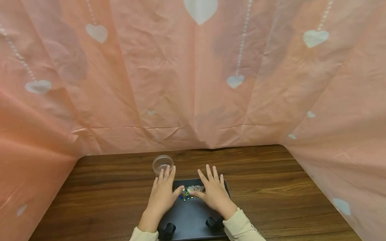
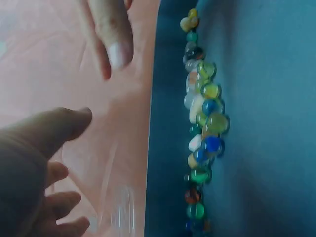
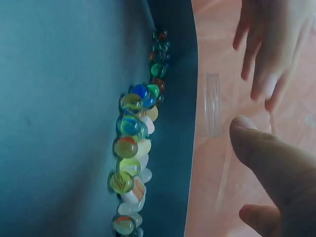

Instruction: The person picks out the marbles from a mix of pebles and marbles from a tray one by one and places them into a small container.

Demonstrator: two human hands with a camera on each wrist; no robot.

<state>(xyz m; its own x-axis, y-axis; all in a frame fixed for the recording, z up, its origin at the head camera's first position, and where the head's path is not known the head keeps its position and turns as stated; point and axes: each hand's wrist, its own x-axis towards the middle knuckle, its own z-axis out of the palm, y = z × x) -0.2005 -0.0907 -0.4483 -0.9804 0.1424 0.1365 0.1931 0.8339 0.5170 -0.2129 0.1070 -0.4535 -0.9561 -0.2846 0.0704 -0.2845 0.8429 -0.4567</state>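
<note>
My left hand point(image 1: 162, 193) hovers over the left side of a dark tray point(image 1: 192, 219), fingers spread and pointing forward, holding nothing. Mirroring it on the right side, my right hand point(image 1: 215, 193) is likewise spread, thumb turned inward, with nothing in it. Between the two thumbs, glass marbles point(image 1: 186, 195) in blue, green, yellow and amber lie bunched along the tray's far wall. Smooth whitish pebbles point(image 3: 143, 148) are mixed among them in the right wrist view. From the left wrist view, the marbles point(image 2: 212, 144) form a long row against that wall.
A clear round container point(image 1: 163, 163) stands on the wooden table point(image 1: 270, 189) beyond the tray, just past my left fingertips. A black device point(image 1: 169, 230) sits by my left wrist, another point(image 1: 213, 224) by the right. Pink curtain point(image 1: 165, 82) with hearts encloses the back and sides.
</note>
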